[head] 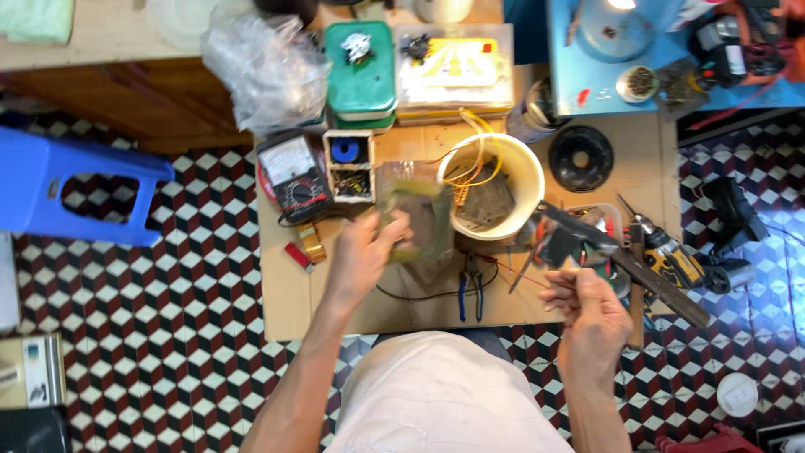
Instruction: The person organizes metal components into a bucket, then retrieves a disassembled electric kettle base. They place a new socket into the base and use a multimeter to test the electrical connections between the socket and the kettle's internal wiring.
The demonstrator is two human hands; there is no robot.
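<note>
Two hands over the cardboard sheet (285,294). My left hand (362,256) pinches a circuit board (419,220) by its near edge above mid-sheet, beside the white tub (524,180); likely stiff, light, fragile, so edges only. My right hand (591,315), fingers closed, grips a dark flat tool (637,268) near the right edge.

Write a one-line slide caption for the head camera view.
Seated over a cardboard sheet, left hand lifts a circuit board while right hand grips a long dark tool.

The bucket (503,180) stood on the cardboard sheet (285,294), with the multimeter (293,176) well to its left. The disc (580,158) lay right of the bucket, pliers (470,289) before it, two flat boxes (419,71) behind it.
</note>
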